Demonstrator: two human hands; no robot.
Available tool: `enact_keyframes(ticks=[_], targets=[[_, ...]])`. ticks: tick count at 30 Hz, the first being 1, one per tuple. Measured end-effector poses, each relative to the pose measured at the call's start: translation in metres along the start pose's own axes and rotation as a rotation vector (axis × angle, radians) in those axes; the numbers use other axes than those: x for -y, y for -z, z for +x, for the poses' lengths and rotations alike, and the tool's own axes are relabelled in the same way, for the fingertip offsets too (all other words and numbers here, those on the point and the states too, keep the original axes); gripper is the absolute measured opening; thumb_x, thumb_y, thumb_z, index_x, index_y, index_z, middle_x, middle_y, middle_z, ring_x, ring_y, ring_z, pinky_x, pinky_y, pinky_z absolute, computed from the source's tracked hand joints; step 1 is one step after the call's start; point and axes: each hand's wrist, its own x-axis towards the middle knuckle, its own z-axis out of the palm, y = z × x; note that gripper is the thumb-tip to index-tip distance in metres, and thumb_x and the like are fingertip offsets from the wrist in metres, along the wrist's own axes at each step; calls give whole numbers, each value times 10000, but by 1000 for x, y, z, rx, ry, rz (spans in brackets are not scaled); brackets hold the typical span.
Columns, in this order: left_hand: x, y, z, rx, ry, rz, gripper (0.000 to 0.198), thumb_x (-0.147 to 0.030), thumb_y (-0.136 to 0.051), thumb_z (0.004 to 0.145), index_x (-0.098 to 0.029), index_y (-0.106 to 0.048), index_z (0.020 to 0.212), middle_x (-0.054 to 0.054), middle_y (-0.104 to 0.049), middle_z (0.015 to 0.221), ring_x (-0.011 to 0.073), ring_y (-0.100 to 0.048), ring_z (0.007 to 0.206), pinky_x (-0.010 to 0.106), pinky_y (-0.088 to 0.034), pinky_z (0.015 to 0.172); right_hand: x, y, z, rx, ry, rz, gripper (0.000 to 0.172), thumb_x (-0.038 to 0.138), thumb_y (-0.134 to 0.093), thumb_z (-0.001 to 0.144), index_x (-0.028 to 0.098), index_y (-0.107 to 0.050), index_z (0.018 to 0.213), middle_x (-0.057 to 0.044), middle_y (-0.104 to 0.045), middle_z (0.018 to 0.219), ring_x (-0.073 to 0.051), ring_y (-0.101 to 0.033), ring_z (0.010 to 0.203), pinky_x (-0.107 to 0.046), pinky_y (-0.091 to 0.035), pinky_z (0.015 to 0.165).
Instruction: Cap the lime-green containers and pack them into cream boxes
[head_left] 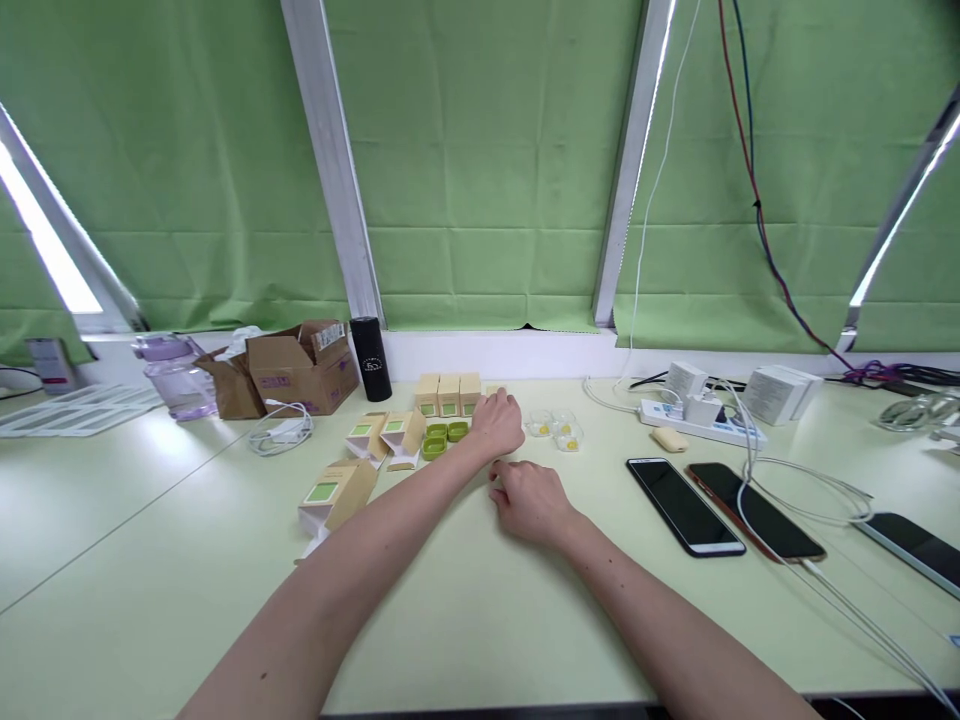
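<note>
1. Left of both hands, on the pale green bench [420, 640], stand three cream card boxes with green square labels and open white flaps [341, 490]; two sit near the left forearm, one nearer the person. The forearm should be kept clear of their flaps.
2. Just left of the left hand [497, 424] are three upright cream card boxes [448, 393], side by side; steady the row when touching its end. Nearer the person, three small green square cups [435, 450] show; the arm may hide another.
3. The left hand bends over a pale, flat-topped piece [496, 388], partly hidden; I cannot tell whether it pinches it. A light fingertip hold would suit card.
4. The right hand [529, 500] rests nearer the person, fingers curled; whether they pinch anything cannot be told. It could brace.
5. Just right of the left hand lie clear plastic cups with yellow bits [568, 438], at least three; avoid brushing them.
6. Well right of both hands: three dark phones [685, 508].
</note>
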Motion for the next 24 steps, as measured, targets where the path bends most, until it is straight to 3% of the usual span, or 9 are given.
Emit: enact_keyframes(ticks=[8, 17, 24], targets=[[-3, -5, 4, 58, 82, -90, 465, -384, -374, 1020, -89, -548, 1335, 250, -522, 1403, 366, -564, 1268, 450, -451, 1005, 0, 0, 0, 5, 11, 1, 245, 272, -566, 942, 226, -632, 1174, -105, -765, 1092, -263, -722, 984, -319, -437, 751], [1, -8, 30, 132, 205, -207, 512, -440, -404, 995, -150, -529, 1398, 245, -503, 1488, 381, -559, 1272, 481, -471, 947, -1, -1, -1, 10, 13, -7, 249, 269, -548, 960, 231, -631, 1192, -107, -750, 1131, -253, -703, 1026, -310, -422, 748], [7, -5, 47, 191, 266, -249, 506, -422, -410, 1001, -103, -562, 1363, 252, -455, 1534, 340, -600, 1246, 433, -476, 955, 0, 0, -1, 9, 13, -7, 263, 273, -549, 950, 238, -630, 1198, -99, -749, 1124, -256, -699, 1015, -317, -423, 743]])
